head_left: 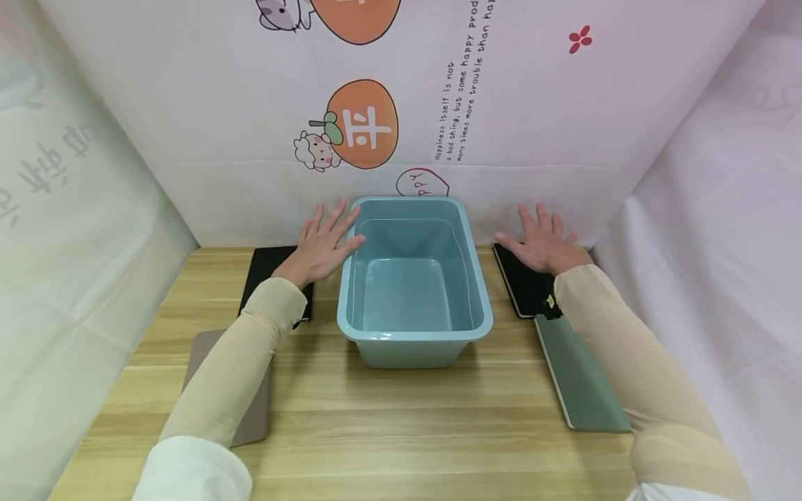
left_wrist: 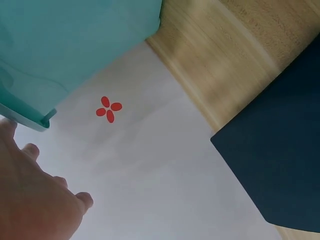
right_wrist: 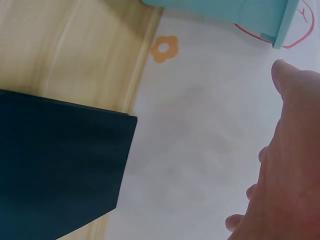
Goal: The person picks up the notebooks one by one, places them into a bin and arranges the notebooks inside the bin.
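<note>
The left hand point(head_left: 322, 243) lay flat with fingers spread over a black rectangular notebook point(head_left: 266, 273), its thumb touching the light blue plastic tub point(head_left: 413, 334); the right hand point(head_left: 544, 241) hovered likewise over another black notebook point(head_left: 521, 285), gripping nothing. The tub stood empty mid-bench point(head_left: 401, 431); a grey notebook point(head_left: 257, 417) and a green one point(head_left: 579, 379) lay nearer, all four seemingly untouched, so nothing appeared done yet.

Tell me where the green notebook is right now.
In the head view the green notebook lies on the wooden table at the person's right, nearer the camera than the black notebook, partly under the right forearm and right of the blue tub.
</note>
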Action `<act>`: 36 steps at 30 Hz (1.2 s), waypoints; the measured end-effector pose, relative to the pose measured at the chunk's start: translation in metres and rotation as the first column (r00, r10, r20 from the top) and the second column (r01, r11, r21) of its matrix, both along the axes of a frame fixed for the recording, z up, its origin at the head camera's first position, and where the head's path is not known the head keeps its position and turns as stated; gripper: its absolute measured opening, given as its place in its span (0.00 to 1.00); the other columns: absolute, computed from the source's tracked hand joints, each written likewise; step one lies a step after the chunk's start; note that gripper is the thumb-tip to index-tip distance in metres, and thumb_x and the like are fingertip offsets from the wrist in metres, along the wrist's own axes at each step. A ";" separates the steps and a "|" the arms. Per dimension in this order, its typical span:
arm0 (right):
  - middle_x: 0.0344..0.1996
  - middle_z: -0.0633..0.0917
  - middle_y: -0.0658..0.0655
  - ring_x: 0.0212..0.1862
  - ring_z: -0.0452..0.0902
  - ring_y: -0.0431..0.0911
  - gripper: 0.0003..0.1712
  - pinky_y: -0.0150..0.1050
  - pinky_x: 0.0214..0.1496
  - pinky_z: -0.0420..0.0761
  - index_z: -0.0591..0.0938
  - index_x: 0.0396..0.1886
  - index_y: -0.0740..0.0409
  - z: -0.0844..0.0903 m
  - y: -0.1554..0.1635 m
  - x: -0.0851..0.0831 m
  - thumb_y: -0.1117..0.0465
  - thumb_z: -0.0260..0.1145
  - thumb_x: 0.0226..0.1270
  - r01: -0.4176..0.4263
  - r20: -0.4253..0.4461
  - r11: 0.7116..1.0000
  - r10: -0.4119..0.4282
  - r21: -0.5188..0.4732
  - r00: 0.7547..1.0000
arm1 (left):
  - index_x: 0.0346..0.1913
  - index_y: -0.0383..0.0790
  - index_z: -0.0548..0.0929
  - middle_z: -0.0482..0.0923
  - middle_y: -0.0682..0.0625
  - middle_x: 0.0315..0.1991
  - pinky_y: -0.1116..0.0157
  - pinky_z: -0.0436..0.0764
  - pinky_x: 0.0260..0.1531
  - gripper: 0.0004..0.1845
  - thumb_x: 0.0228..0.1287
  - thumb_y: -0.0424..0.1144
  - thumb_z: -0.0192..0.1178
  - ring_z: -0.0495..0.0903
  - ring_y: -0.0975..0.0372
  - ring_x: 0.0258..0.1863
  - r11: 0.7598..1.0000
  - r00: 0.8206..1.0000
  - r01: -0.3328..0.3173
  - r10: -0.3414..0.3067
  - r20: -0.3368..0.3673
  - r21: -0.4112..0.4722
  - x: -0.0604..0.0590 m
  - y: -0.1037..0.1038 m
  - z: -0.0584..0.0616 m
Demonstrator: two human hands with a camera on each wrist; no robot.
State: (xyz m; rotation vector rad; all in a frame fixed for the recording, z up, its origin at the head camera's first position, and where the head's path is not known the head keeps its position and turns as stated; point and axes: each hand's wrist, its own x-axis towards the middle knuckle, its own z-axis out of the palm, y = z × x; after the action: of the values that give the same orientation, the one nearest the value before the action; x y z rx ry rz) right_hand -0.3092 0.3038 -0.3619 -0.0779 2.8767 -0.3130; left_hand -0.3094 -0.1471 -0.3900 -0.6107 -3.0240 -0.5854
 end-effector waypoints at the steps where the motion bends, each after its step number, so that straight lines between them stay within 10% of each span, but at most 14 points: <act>1: 0.79 0.20 0.66 0.78 0.19 0.76 0.61 0.85 0.67 0.32 0.25 0.82 0.45 -0.002 0.002 0.001 0.15 0.30 0.64 0.002 0.000 1.000 -0.002 -0.002 1.000 | 0.81 0.73 0.35 0.26 0.59 0.85 0.32 0.34 0.77 0.41 0.69 0.79 0.26 0.23 0.44 0.83 1.000 1.000 0.004 -0.004 0.002 0.002 0.000 0.000 -0.001; 36: 0.80 0.23 0.67 0.77 0.21 0.79 0.61 0.86 0.64 0.28 0.25 0.82 0.44 -0.045 0.048 0.018 0.15 0.32 0.64 0.052 -0.011 0.999 -0.052 -0.002 0.999 | 0.81 0.72 0.45 0.32 0.63 0.85 0.36 0.34 0.78 0.38 0.72 0.76 0.30 0.29 0.47 0.84 0.986 0.991 0.131 -0.127 -0.041 0.107 0.003 -0.004 -0.012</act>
State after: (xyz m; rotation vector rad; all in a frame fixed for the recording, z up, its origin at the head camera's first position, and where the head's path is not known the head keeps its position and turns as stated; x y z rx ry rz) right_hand -0.2916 0.3515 -0.4064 -0.0053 2.8928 -0.3261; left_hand -0.3061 -0.1515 -0.4017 -0.8059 -2.9130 -0.7314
